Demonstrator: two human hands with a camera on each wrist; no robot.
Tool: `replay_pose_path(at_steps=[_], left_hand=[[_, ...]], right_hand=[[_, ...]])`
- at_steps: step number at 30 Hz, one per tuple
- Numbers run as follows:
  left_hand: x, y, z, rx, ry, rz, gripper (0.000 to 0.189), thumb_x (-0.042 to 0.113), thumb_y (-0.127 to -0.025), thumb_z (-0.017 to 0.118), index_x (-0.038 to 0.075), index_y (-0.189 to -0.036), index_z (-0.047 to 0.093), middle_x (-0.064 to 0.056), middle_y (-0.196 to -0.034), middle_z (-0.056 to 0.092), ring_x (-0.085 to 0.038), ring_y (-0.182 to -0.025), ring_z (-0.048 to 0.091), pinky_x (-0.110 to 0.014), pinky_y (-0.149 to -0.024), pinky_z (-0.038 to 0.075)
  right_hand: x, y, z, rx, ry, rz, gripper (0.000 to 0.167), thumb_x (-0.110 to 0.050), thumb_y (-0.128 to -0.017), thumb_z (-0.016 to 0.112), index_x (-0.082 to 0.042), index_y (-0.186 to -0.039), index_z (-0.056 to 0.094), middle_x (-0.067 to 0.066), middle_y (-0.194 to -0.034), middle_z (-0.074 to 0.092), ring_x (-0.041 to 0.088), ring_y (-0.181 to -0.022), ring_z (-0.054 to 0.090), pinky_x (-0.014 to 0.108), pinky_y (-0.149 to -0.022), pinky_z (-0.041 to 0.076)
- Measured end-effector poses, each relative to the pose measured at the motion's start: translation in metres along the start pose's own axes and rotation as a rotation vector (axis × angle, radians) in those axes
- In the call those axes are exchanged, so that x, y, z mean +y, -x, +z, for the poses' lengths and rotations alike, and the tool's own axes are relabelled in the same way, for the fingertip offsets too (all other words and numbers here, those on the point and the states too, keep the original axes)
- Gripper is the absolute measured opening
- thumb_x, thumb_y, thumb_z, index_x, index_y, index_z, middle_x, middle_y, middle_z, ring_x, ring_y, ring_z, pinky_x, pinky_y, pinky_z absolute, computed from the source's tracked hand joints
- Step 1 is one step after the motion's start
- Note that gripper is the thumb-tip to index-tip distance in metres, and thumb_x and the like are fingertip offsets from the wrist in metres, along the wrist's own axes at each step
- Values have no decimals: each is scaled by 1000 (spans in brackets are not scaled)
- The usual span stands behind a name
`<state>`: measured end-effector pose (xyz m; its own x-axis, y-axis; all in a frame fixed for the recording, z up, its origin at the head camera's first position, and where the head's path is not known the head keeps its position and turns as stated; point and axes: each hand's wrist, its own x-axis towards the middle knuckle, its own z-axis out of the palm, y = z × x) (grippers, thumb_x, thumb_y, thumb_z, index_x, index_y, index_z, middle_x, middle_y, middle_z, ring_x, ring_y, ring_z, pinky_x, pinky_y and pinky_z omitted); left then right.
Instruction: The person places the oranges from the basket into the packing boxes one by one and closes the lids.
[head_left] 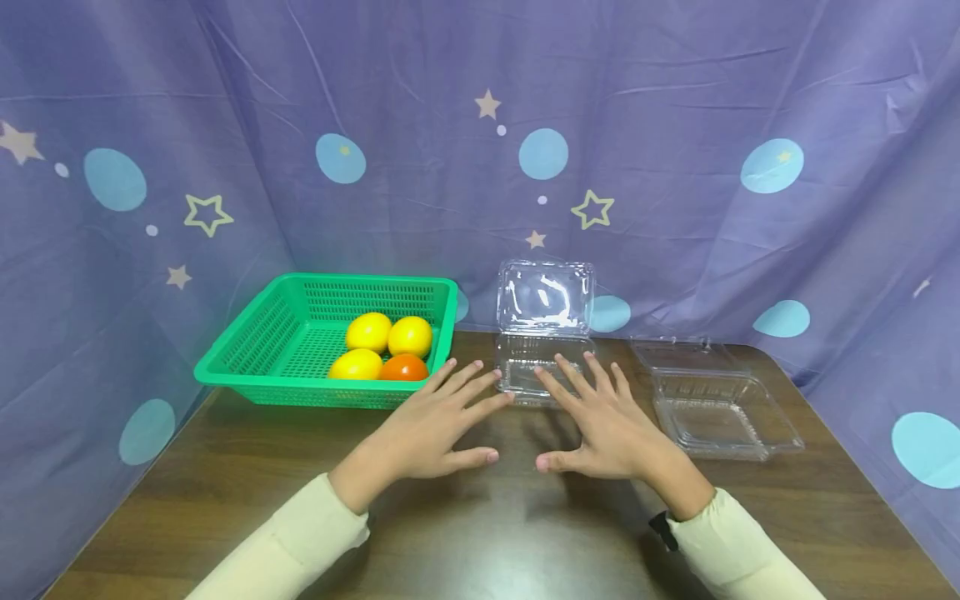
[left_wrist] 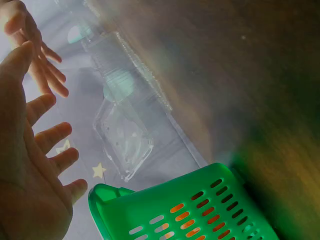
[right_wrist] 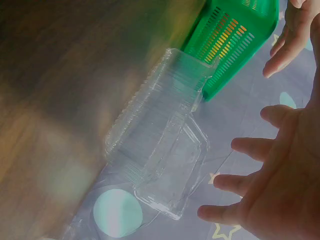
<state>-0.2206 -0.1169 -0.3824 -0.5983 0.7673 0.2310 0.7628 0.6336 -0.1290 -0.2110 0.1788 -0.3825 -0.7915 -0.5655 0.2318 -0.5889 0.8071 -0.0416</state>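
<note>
Both hands hover over the front middle of the table, palms down and fingers spread, holding nothing. My left hand [head_left: 442, 425] is nearest the front right corner of a green plastic basket [head_left: 225, 374]. Inside the basket are three yellow fruits [head_left: 368, 332] and one orange-red fruit [head_left: 405, 367], grouped at its right end. My right hand [head_left: 611, 425] is in front of a clear plastic clamshell box [head_left: 546, 298] whose lid stands raised at the back. In the head view, fingertips of both hands overlap the front of this box.
A second clear clamshell box [head_left: 720, 417] lies with its lid folded back at the right of the brown wooden table [head_left: 480, 542]. Behind the table and along both sides hangs a purple curtain [head_left: 435, 167] with stars and blue dots.
</note>
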Motion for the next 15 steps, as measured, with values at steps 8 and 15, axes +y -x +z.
replay_pose_path(at_steps=[8, 15], left_hand=[[-1, -3, -8, 6, 31, -59, 68, 63, -102, 44, 26, -158, 41, -6, -165, 33, -34, -154, 22, -57, -124, 10], [-8, -7, -15, 39, 85, -173, 65, 58, -102, 49, 24, -157, 43, -8, -162, 39, -37, -151, 28, -59, -122, 18]], right_hand=[[8, -6, -3, 28, -55, 22, 113, -87, -76, 59, -31, -165, 16, 13, -169, 20, 52, -150, 18, 76, -113, 15], [18, -16, -11, 61, -141, 90, 92, -65, -89, 67, -23, -162, 32, 15, -161, 38, 47, -139, 38, 66, -107, 34]])
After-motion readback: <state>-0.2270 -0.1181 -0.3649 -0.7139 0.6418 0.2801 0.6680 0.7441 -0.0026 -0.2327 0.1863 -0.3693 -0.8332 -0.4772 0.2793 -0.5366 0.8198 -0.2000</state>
